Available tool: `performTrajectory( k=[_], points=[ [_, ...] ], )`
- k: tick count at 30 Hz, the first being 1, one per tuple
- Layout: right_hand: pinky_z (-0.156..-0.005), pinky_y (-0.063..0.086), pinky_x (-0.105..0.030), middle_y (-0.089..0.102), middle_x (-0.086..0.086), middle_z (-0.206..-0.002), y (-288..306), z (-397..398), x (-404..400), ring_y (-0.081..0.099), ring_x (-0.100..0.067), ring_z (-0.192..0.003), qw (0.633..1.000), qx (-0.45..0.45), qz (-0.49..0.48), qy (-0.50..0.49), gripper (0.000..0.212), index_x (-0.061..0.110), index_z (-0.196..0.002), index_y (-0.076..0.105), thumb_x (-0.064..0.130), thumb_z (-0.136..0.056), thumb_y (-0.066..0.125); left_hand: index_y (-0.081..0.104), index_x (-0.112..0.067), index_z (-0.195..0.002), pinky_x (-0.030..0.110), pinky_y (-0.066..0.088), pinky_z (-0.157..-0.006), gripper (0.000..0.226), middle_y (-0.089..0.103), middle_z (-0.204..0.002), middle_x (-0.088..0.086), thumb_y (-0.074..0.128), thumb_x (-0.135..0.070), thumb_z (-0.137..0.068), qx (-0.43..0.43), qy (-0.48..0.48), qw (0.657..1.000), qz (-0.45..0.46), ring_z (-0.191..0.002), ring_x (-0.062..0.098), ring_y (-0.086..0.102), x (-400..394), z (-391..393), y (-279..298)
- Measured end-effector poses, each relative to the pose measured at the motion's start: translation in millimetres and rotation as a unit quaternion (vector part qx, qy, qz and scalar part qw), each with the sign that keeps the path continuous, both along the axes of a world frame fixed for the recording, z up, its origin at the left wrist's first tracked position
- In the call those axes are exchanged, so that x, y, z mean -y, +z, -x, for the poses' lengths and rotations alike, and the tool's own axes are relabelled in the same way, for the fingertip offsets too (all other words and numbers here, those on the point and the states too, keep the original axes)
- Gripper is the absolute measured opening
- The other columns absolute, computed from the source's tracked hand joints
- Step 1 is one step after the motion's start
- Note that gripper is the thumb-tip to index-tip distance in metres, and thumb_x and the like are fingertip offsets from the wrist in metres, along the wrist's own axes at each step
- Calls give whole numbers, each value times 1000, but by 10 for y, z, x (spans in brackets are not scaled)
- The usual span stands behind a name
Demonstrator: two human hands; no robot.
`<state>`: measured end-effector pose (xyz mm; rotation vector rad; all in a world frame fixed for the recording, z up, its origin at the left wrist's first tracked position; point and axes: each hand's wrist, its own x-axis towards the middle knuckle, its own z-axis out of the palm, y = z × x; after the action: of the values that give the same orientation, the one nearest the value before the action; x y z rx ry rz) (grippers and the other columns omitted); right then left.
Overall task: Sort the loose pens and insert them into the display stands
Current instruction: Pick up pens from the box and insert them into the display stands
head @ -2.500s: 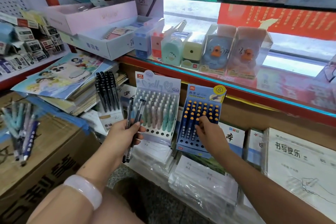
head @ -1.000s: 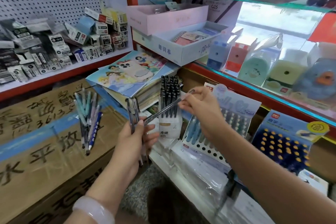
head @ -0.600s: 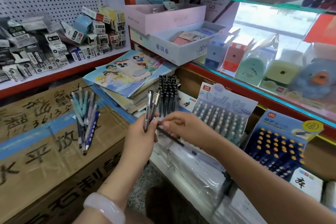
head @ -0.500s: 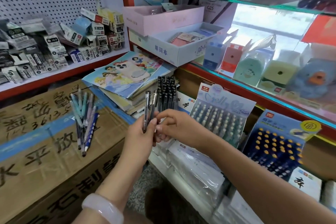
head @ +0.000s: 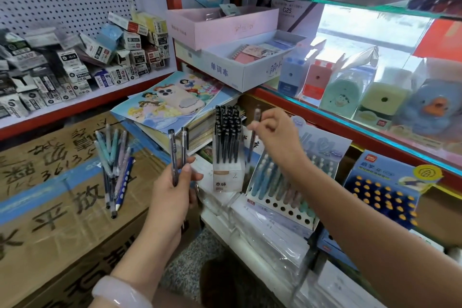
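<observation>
My left hand point(head: 172, 192) grips two dark pens point(head: 177, 150) upright, caps up, left of the stands. My right hand point(head: 277, 137) pinches one dark pen point(head: 253, 142) near its top and holds it upright just right of the stand of black pens point(head: 228, 152), its tip low beside that stand. A pastel pen stand point(head: 287, 190) with several bare holes in its front row leans behind my right wrist. A blue stand with orange-capped pens point(head: 385, 195) is further right. Several loose pastel and blue pens point(head: 113, 165) lie on the cardboard box.
A taped cardboard box point(head: 50, 202) fills the left. A stack of colouring books point(head: 175, 105) lies behind the stands. White and pink boxes point(head: 237, 57) sit on the red-edged glass shelf point(head: 350, 130) with pencil sharpeners. Wrapped notebooks point(head: 270, 232) lie under the stands.
My right hand took one pen out of my left hand's bundle and carried it up and right to the black pen stand. The left hand keeps two pens.
</observation>
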<state>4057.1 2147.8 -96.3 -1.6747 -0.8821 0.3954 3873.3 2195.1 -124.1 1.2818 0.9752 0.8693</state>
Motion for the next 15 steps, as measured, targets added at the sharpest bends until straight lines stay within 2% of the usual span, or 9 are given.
performTrajectory(
  k=[1, 2, 3, 5, 8, 11, 15],
  points=[
    [-72, 55, -31, 64, -5, -73, 12, -40, -35, 66, -17, -76, 1000, 1, -21, -17, 11, 17, -93, 50, 19, -90, 60, 59, -18, -108, 13, 33, -36, 22, 58, -78, 3, 39, -17, -99, 3, 4, 1000, 6, -50, 13, 37, -8, 10, -4],
    [-78, 55, -32, 65, -6, -73, 11, -64, -74, 66, -22, -79, 999, 7, -35, -27, 11, 16, -93, 51, 19, -90, 61, 59, -18, -107, 13, 32, -36, 22, 58, -76, 3, 39, -17, -99, 4, 4, 1000, 12, -50, 14, 36, -8, 15, -7],
    [-77, 53, -25, 65, -5, -72, -6, -73, -122, 65, -19, -75, 998, 20, -42, -31, 11, 17, -92, 51, 18, -90, 61, 59, -18, -105, 13, 32, -36, 21, 58, -75, 3, 39, -17, -99, 2, 3, 1000, 16, -50, 14, 36, -8, 18, -13],
    [-63, 47, -12, 61, 2, -66, -105, -60, -239, 55, -5, -60, 998, 55, -26, -30, 12, 21, -87, 49, 18, -90, 60, 60, -20, -102, 13, 32, -36, 21, 58, -72, 2, 40, -17, -99, -3, 5, 1000, 27, -50, 14, 36, -12, 15, -37],
    [-63, 44, -18, 55, 10, -63, -360, -14, -408, 47, 2, -56, 997, 82, 14, -9, 14, 18, -86, 46, 18, -90, 60, 60, -21, -101, 14, 31, -37, 20, 58, -69, 0, 40, -17, -99, -13, 7, 999, 48, -50, 12, 35, -45, -15, -69],
    [-49, 31, -13, 46, 9, -53, -547, 42, -506, 40, -1, -45, 992, 125, 32, -1, 26, 18, -75, 39, 14, -91, 58, 59, -21, -99, 14, 30, -39, 19, 56, -68, 1, 40, -16, -99, -25, 11, 998, 61, -49, 11, 35, -89, -70, -97],
    [-47, 30, -14, 47, 5, -55, -597, 82, -597, 37, -5, -50, 984, 165, 59, 6, 20, 12, -81, 39, 14, -93, 56, 59, -22, -101, 20, 30, -46, 19, 56, -71, 2, 41, -18, -99, -33, -1, 998, 52, -50, 11, 36, -130, -139, -142]
  ],
)
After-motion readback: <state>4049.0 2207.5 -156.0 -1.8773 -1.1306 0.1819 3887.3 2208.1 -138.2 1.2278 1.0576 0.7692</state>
